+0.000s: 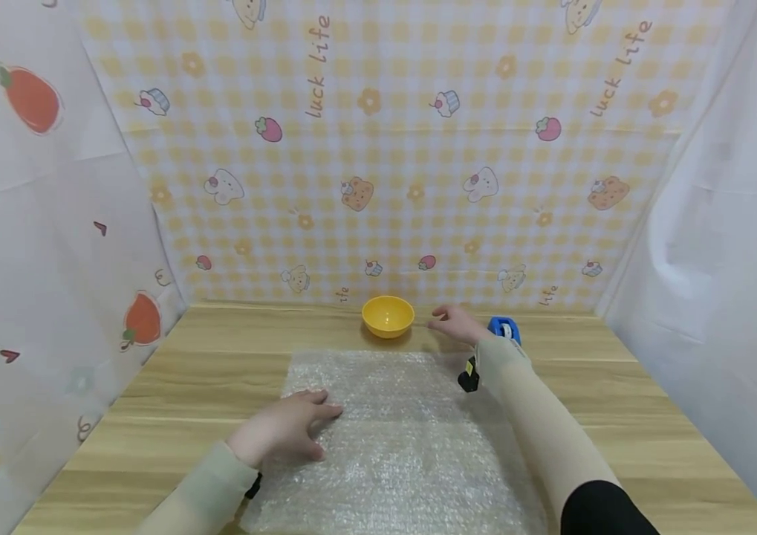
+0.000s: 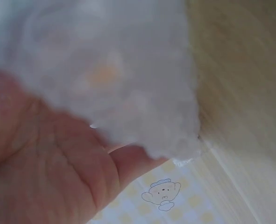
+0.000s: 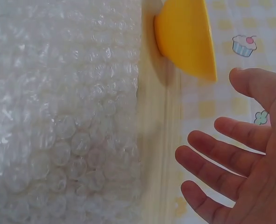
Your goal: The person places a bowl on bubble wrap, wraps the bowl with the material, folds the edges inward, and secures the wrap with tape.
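A yellow bowl (image 1: 388, 317) stands upright on the wooden table, just beyond the far edge of a sheet of bubble wrap (image 1: 391, 446). My right hand (image 1: 456, 324) is to the right of the bowl, apart from it. In the right wrist view its fingers (image 3: 217, 170) are spread and hold nothing, with the bowl (image 3: 187, 37) close to the thumb. Over the left part of the sheet lies my left hand (image 1: 287, 426), fingers loosely extended. The left wrist view has blurred bubble wrap (image 2: 128, 70) in front of the palm (image 2: 49, 158), covering most of the fingers.
A blue tape dispenser (image 1: 504, 328) stands behind my right wrist, partly hidden by the sleeve. A patterned cloth (image 1: 378, 148) rises at the table's back edge, and white cloths hang on the left and right. Wooden tabletop (image 1: 592, 386) shows on both sides of the sheet.
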A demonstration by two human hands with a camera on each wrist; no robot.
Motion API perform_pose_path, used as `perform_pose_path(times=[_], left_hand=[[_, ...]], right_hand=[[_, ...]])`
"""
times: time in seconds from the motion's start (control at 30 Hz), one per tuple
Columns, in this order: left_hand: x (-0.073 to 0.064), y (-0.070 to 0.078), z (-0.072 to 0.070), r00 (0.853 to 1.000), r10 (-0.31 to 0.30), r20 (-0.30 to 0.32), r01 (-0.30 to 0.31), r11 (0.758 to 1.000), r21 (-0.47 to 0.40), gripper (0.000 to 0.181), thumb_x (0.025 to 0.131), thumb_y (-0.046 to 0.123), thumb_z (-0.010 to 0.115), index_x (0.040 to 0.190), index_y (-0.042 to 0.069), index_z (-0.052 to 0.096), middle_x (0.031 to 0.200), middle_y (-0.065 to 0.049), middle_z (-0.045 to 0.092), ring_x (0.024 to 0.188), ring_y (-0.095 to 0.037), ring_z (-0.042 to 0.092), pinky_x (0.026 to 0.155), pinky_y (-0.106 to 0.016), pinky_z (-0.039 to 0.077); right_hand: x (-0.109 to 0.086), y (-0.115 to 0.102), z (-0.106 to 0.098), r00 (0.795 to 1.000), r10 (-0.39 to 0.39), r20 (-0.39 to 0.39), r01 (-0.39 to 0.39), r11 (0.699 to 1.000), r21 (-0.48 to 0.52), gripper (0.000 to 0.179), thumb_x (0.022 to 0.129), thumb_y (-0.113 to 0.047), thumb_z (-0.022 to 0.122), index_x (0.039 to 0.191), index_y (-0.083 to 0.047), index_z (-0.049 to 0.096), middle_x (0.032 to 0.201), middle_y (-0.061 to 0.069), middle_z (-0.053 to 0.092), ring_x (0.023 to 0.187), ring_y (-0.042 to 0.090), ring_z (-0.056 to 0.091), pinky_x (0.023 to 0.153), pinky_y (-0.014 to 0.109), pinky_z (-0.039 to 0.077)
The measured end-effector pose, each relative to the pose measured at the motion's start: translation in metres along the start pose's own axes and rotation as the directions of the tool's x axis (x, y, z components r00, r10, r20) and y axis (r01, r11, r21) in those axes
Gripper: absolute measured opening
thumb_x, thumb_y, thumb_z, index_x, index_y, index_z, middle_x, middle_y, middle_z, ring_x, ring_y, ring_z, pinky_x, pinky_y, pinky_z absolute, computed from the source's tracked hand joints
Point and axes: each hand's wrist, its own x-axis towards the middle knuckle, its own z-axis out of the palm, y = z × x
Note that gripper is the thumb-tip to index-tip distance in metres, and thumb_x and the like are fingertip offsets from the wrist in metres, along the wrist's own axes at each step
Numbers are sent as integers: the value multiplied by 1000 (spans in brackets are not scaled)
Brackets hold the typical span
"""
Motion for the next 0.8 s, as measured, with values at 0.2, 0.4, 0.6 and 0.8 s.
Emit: perform_pose_path(times=[0.2, 0.4, 0.6, 0.8], left_hand=[[-3, 3, -2, 1000, -1, 5, 1, 1000, -25, 67, 72, 24, 84, 134, 17, 60, 147, -22, 40, 134, -47, 33, 106, -61, 28], [-2, 2, -2, 1000, -18, 10, 19, 999, -36, 67, 72, 26, 85, 134, 18, 60, 148, -21, 39, 135, -48, 32, 106, -62, 28], [-1, -1, 1, 1000, -14, 9, 15, 999, -38, 68, 72, 27, 85, 134, 18, 60, 148, -21, 39, 135, -49, 31, 105, -63, 28], [0, 0, 0, 1000, -16, 7, 17, 999, -28, 69, 72, 27, 85, 135, 19, 60, 148, -21, 39, 134, -49, 32, 105, -63, 28]], right_hand=[[7, 0, 3, 999, 39, 16, -39, 998, 44, 53, 96, -30, 58, 133, 7, 51, 126, 25, 58, 106, 38, 60, 88, 45, 51], [13, -2, 8, 1000, 19, 17, -19, 999, 41, 52, 96, -31, 59, 132, 6, 53, 124, 23, 60, 100, 36, 63, 86, 43, 52], [13, -10, 14, 997, 68, 37, -75, 972, 223, 47, 101, -24, 50, 135, 9, 48, 122, 27, 59, 103, 40, 61, 86, 46, 53], [16, -14, 19, 983, 167, 76, -182, 833, 522, 52, 102, -24, 48, 138, 12, 40, 127, 34, 53, 108, 42, 61, 88, 46, 52]])
